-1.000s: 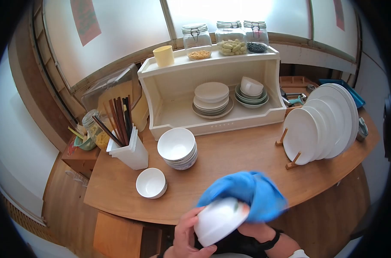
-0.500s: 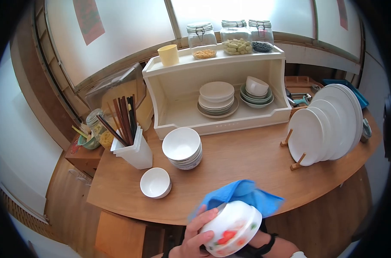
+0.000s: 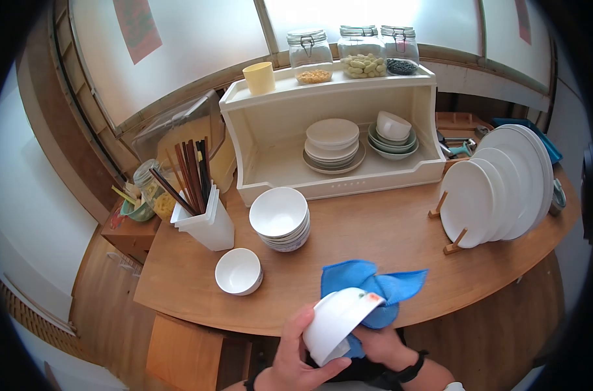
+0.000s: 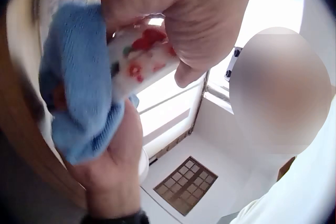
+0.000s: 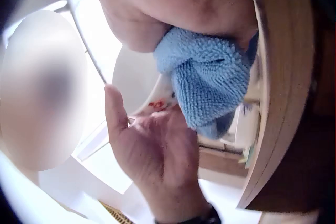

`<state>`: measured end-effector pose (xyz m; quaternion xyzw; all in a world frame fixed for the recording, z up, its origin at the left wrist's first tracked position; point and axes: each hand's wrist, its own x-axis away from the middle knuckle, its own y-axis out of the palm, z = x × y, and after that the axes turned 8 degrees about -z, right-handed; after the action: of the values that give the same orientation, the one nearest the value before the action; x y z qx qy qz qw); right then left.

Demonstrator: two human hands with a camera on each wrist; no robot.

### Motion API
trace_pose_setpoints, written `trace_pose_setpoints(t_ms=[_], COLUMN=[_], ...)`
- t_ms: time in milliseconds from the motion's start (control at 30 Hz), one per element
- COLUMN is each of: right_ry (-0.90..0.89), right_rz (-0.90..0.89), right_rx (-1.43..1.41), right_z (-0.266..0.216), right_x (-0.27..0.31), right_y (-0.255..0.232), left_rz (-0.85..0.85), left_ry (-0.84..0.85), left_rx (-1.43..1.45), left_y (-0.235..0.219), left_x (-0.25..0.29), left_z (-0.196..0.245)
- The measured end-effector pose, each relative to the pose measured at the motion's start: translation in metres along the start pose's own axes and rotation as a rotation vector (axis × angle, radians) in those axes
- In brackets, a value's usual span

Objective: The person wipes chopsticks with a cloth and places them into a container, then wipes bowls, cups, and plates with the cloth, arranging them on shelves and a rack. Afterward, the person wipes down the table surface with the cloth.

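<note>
My left hand (image 3: 296, 355) holds a white bowl (image 3: 339, 319) tilted on its side, thumb by the rim and fingers round the outside. Red flowers decorate the bowl's wall, seen close up in the left wrist view. A blue cloth (image 3: 355, 275) is bunched in my right hand (image 3: 386, 348), against the bowl's far side. In the right wrist view the folded cloth (image 5: 207, 77) covers part of the bowl, and some right fingers are hidden behind it. Both hands are just off the table's front edge. On the table stand a single white bowl (image 3: 238, 272) and a bowl stack (image 3: 280, 215).
A white holder (image 3: 208, 225) with chopsticks stands at the left. Behind the bowls is a cream shelf (image 3: 335, 190) carrying dishes and glass jars (image 3: 363, 55). White plates (image 3: 469, 202) stand upright in a wooden rack at the right of the wooden table (image 3: 375, 221).
The bowl has turned in my left hand, so its flowered side faces the head camera less than half a second ago. My right hand and the cloth have shifted along the bowl.
</note>
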<state>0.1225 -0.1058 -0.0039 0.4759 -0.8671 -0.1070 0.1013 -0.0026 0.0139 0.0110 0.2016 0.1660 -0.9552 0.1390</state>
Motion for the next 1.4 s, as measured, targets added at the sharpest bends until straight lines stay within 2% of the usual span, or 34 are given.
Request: trace_pose_setpoints(t_ms=[67,100,133,167,200,267,300,333,367,400,467,500,567,633,767,800,867,900,933,1000,1033,1067,1100,1200,1233,1267,1300,1333,1400], right_ry=[-0.151,-0.220,-0.218,-0.287,-0.360,-0.503,-0.482,-0.333,-0.378,-0.378,-0.606,-0.607,-0.589,-0.570,-0.522,-0.509,-0.484,-0.469,-0.549,-0.535,-0.289,-0.046,-0.046,-0.979,-0.977,-0.911,-0.837,-0.837,-0.140], right_rz=[-0.198,-0.129,-0.131,-0.069,-0.007,0.126,0.230,0.165,0.058,0.052,0.204,0.205,0.124,0.047,-0.108,-0.152,-0.246,-0.038,0.067,0.013,0.049,0.088,0.095,0.089,0.097,0.052,0.004,0.000,-0.183], right_rx=[-0.290,0.079,0.084,0.174,0.262,0.436,0.587,0.365,0.162,0.161,0.723,0.721,0.613,0.506,0.274,0.219,0.111,0.205,0.153,0.956,0.905,0.846,0.843,1.200,1.203,0.915,0.630,0.632,-0.258], right_z=[-0.007,-0.015,-0.020,-0.023,-0.026,-0.028,0.009,0.058,0.038,0.045,0.057,0.062,0.071,0.042,-0.025,-0.018,-0.026,-0.002,0.006,-0.094,-0.113,-0.121,-0.103,0.007,0.011,0.010,0.011,0.021,0.039], right_x=[-0.002,0.005,0.005,0.005,0.002,-0.002,0.013,0.015,0.025,0.025,0.021,0.021,0.044,0.021,-0.022,-0.003,-0.004,0.000,0.000,0.004,0.013,0.018,0.021,0.029,0.021,0.011,0.005,0.002,0.002], right_y=[-0.011,-0.014,-0.012,-0.007,0.001,0.016,0.025,0.020,0.023,0.015,0.001,-0.001,-0.023,-0.002,0.017,-0.007,-0.003,0.002,0.016,0.041,0.066,0.083,0.078,0.046,0.039,0.033,0.028,0.019,0.006], left_rz=[-0.039,-0.042,-0.042,0.016,0.204,0.428,0.430,0.498,0.568,0.573,0.503,0.502,0.394,0.358,0.178,0.138,-0.036,0.152,0.155,0.061,0.076,0.076,0.044,-0.065,-0.092,-0.096,0.031,0.162,0.438], left_ry=[0.017,0.065,0.112,-0.029,-0.177,-0.136,-0.135,-0.199,-0.264,-0.262,-0.517,-0.517,-0.666,-0.669,-0.698,-0.698,-0.452,-0.589,-0.583,-0.272,-0.225,-0.229,-0.292,-0.387,-0.388,-0.387,-0.433,-0.473,-0.526], left_rx=[-0.021,-0.182,-0.342,0.093,0.309,0.823,0.826,0.866,0.902,0.900,1.096,1.094,1.172,1.126,0.838,0.769,1.709,1.522,1.517,1.846,1.813,1.811,1.418,0.235,-0.160,-0.159,0.118,0.396,0.954], left_y=[-0.012,-0.017,-0.019,-0.009,0.003,0.016,0.017,0.017,0.015,0.012,0.002,-0.001,-0.002,0.003,0.003,0.001,-0.012,-0.011,-0.013,-0.014,-0.014,-0.014,-0.013,-0.007,-0.006,-0.004,-0.001,0.002,0.005], left_x=[0.000,-0.001,-0.001,-0.001,-0.002,-0.015,-0.022,-0.027,-0.029,-0.030,-0.030,-0.030,-0.033,-0.026,-0.010,-0.006,0.001,-0.007,-0.009,-0.010,-0.002,-0.004,-0.007,-0.025,-0.027,-0.026,-0.022,-0.017,-0.008], left_z=[0.004,0.006,0.007,0.004,-0.002,-0.001,-0.001,-0.001,-0.001,-0.001,-0.001,-0.001,-0.001,-0.012,0.003,0.004,-0.032,-0.019,-0.019,-0.021,-0.039,-0.032,-0.018,0.037,0.044,0.039,0.028,0.015,-0.004])
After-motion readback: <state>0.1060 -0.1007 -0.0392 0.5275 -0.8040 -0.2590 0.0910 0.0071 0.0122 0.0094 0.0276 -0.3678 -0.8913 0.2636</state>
